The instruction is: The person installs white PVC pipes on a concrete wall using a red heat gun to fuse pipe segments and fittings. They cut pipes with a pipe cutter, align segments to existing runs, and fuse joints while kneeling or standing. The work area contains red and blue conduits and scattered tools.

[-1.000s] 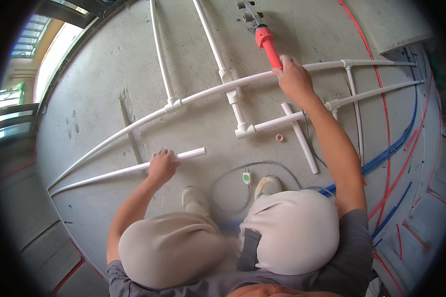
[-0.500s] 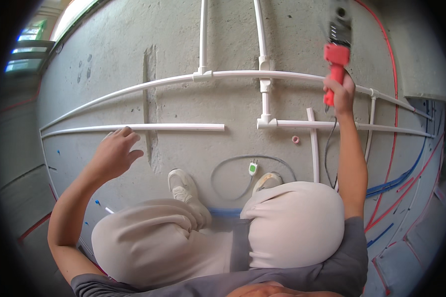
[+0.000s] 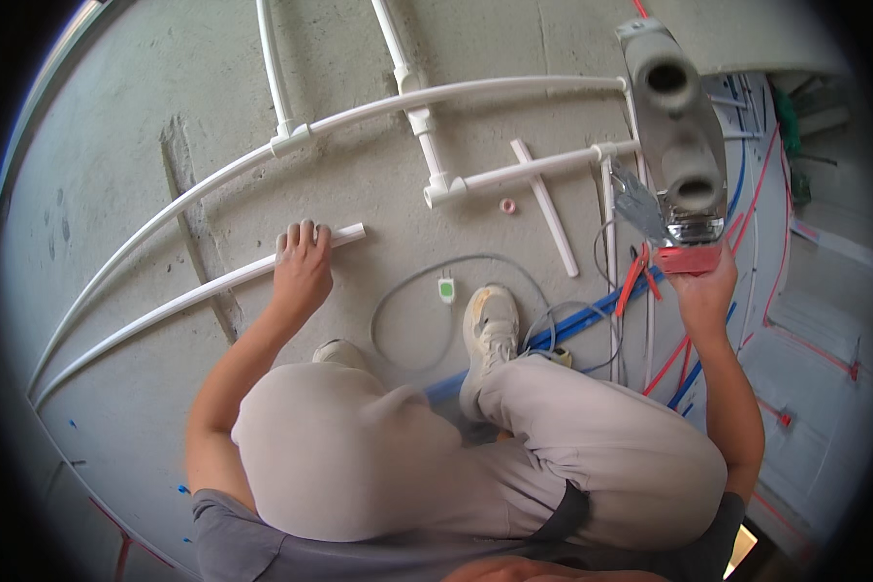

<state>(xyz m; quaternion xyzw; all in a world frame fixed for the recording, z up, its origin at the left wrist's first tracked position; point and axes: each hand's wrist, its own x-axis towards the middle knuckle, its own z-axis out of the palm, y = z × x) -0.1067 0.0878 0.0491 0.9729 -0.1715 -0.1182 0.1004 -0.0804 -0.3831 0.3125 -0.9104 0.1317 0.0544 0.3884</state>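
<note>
My left hand (image 3: 303,272) grips a white plastic pipe (image 3: 204,294) a little short of its free end, fingers over the top. That end points toward a white tee fitting (image 3: 444,191), with a gap of bare concrete between them. At the right, my right hand (image 3: 706,296) is closed on the red handle of a pipe fusion welder (image 3: 684,141). The welder's grey heating sockets face up, and its plate stretches away from me. Part of the handle is hidden by the head and my fingers.
Joined white pipes (image 3: 509,87) run over the concrete floor. A loose short pipe (image 3: 545,209) and a small pink ring (image 3: 507,206) lie near the tee. A cable with a green-faced plug (image 3: 446,290), red-handled pliers (image 3: 632,279) and blue pipes (image 3: 582,318) are by my feet.
My left hand has moved along the pipe toward its free end and closed on it. The welder has come nearer, its sockets now turned up. The view has swung right.
</note>
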